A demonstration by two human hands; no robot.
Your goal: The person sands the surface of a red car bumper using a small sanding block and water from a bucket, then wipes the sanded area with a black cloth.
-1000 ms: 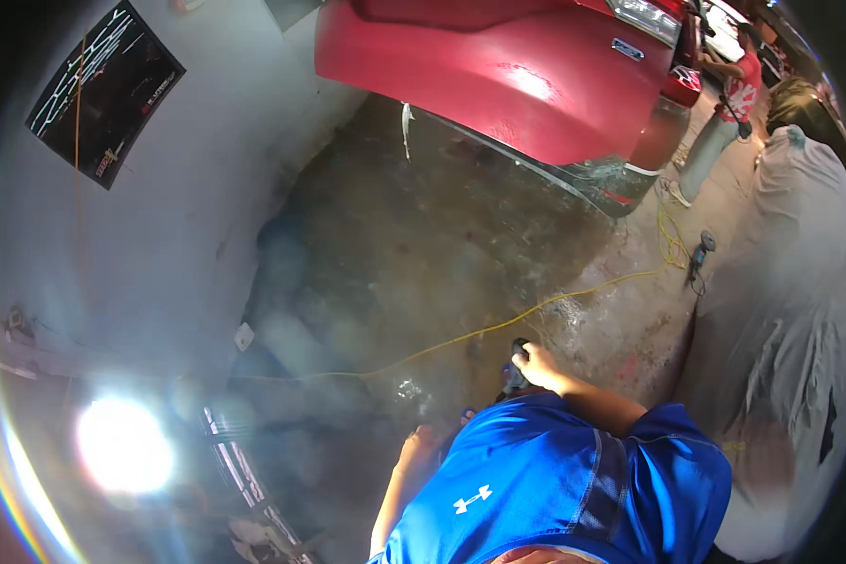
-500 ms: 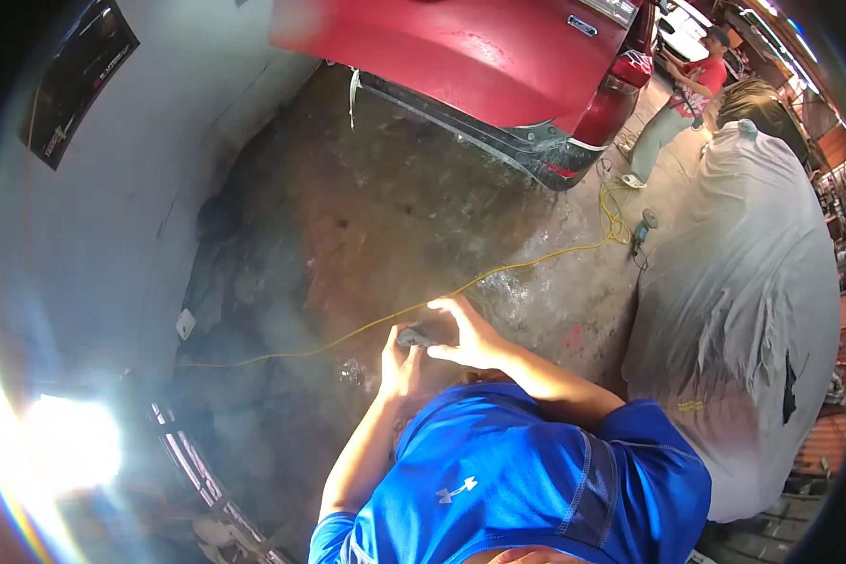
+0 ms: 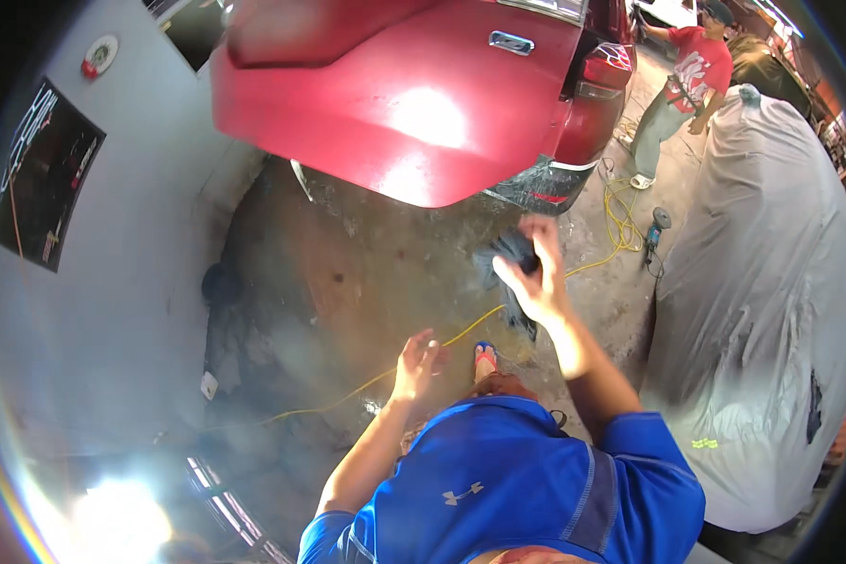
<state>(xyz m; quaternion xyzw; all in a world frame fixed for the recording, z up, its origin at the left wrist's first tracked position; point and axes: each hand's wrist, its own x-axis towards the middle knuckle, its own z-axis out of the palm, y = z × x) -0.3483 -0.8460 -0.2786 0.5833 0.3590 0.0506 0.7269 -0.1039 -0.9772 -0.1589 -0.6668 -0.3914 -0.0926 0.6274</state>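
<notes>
My right hand (image 3: 543,277) is stretched forward, its fingers slightly blurred and closed on a dark cloth (image 3: 514,252). The cloth hangs loosely, with a tail reaching down past my wrist toward the floor. Lower and to the left, my left hand (image 3: 417,365) is held in the air with its fingers apart and loosely bent, holding nothing. Beyond both hands stands a red car (image 3: 348,113), its rear panel shiny under a bright reflection. The cloth appears apart from the car's dark lower bumper (image 3: 542,185).
A yellow cord (image 3: 340,402) crosses the floor toward a corded power tool (image 3: 655,235). A grey cover (image 3: 733,310) drapes a large shape at right. A person in a red shirt (image 3: 700,70) stands beside the car. At left is a pale wall (image 3: 150,216); a bright lamp (image 3: 122,522) glares.
My hands, together around the bunched cloth before, have parted. The right has carried the cloth forward and right, and it now hangs loose. The car shows closer; the other person has changed posture.
</notes>
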